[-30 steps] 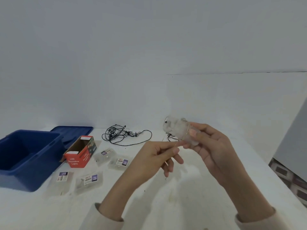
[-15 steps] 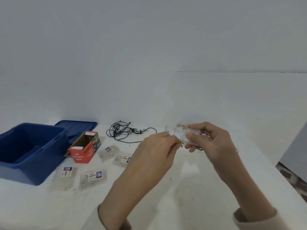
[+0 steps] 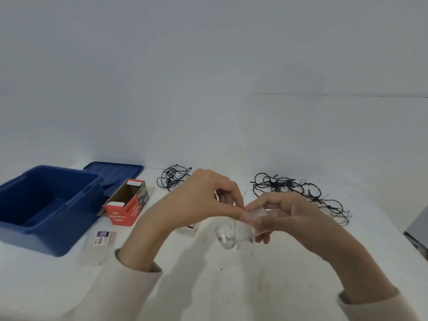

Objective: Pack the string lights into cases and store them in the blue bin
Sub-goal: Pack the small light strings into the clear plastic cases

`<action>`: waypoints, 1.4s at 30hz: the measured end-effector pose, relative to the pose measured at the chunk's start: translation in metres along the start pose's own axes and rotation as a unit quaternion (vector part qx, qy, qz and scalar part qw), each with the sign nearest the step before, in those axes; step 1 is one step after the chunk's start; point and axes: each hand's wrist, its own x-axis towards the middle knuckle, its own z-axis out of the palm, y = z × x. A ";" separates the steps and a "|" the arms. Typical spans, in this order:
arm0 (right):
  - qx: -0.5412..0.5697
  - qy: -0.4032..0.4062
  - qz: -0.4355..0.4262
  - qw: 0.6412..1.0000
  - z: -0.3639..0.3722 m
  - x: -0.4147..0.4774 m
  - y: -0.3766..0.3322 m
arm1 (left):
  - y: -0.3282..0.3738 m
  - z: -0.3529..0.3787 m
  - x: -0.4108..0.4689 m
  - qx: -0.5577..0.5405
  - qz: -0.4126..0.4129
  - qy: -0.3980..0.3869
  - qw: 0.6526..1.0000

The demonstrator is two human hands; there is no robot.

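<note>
Both hands meet over the middle of the white table. My right hand grips a small clear plastic case with a thin wire inside, and my left hand pinches its top edge at the fingertips. Two tangles of black string lights lie behind: a small string-light tangle and a larger string-light tangle to the right. The open blue bin stands at the left, its blue lid behind it.
An open red LED-lights carton lies beside the bin. A labelled clear case lies in front of the carton, and another case peeks from under my left wrist. A grey object sits at the right edge.
Both hands have lowered with the clear case toward the table. My left hand went from loosely touching it to pinching its edge. The view tilted, so the right string-light tangle now shows.
</note>
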 end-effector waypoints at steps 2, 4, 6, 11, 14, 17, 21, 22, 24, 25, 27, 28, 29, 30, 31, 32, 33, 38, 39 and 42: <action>0.051 -0.056 0.013 0.997 0.002 0.009 0.004 | -0.008 -0.008 0.002 -0.058 -0.027 -0.053 0.997; 0.132 -0.103 0.023 0.986 0.006 0.020 0.006 | -0.018 -0.013 0.004 -0.146 -0.033 -0.076 0.986; 0.206 -0.111 0.020 0.972 0.014 0.034 0.008 | -0.031 -0.013 0.003 -0.262 -0.039 -0.044 0.963; 0.329 -0.018 0.009 0.944 0.049 0.077 0.014 | -0.067 -0.014 -0.001 -0.443 -0.115 0.116 0.881; 0.360 0.072 -0.002 0.930 0.070 0.100 0.012 | -0.080 -0.022 -0.005 -0.475 -0.135 0.167 0.853; 0.325 0.163 -0.029 0.931 0.087 0.120 0.010 | -0.094 -0.034 -0.007 -0.440 -0.140 0.196 0.865; 0.220 0.275 -0.077 0.933 0.107 0.142 0.004 | -0.113 -0.052 -0.007 -0.316 -0.181 0.208 0.908; 0.185 0.303 -0.085 0.931 0.112 0.147 0.002 | -0.116 -0.056 -0.008 -0.288 -0.186 0.199 0.918; 0.107 0.349 -0.097 0.926 0.120 0.156 -0.001 | -0.122 -0.064 -0.010 -0.206 -0.181 0.187 0.943; 0.063 0.367 -0.102 0.922 0.125 0.161 0.000 | -0.126 -0.067 -0.012 -0.123 -0.163 0.188 0.961; -0.023 0.385 -0.107 0.916 0.134 0.170 0.003 | -0.132 -0.072 -0.016 0.097 -0.089 0.210 0.969; -0.063 0.384 -0.103 0.915 0.138 0.174 0.005 | -0.136 -0.076 -0.018 0.189 -0.047 0.227 0.954; -0.097 0.377 -0.095 0.916 0.141 0.178 0.006 | -0.140 -0.080 -0.019 0.252 -0.010 0.236 0.938; -0.119 0.364 -0.085 0.920 0.143 0.181 0.007 | -0.145 -0.084 -0.020 0.289 0.020 0.241 0.926; -0.125 0.345 -0.075 0.927 0.144 0.183 0.007 | -0.150 -0.088 -0.020 0.307 0.045 0.250 0.917; -0.119 0.321 -0.065 0.937 0.145 0.185 0.006 | -0.157 -0.093 -0.020 0.306 0.063 0.252 0.916; -0.106 0.290 -0.056 0.949 0.147 0.187 0.005 | -0.164 -0.097 -0.020 0.290 0.078 0.257 0.919; -0.052 0.165 -0.045 0.984 0.147 0.194 -0.001 | -0.186 -0.112 -0.024 0.109 0.042 0.244 0.963; -0.045 0.151 -0.047 0.986 0.147 0.194 -0.002 | -0.186 -0.113 -0.025 0.074 0.031 0.233 0.969; -0.024 0.123 -0.052 0.991 0.151 0.197 -0.002 | -0.187 -0.115 -0.028 -0.056 -0.001 0.193 0.980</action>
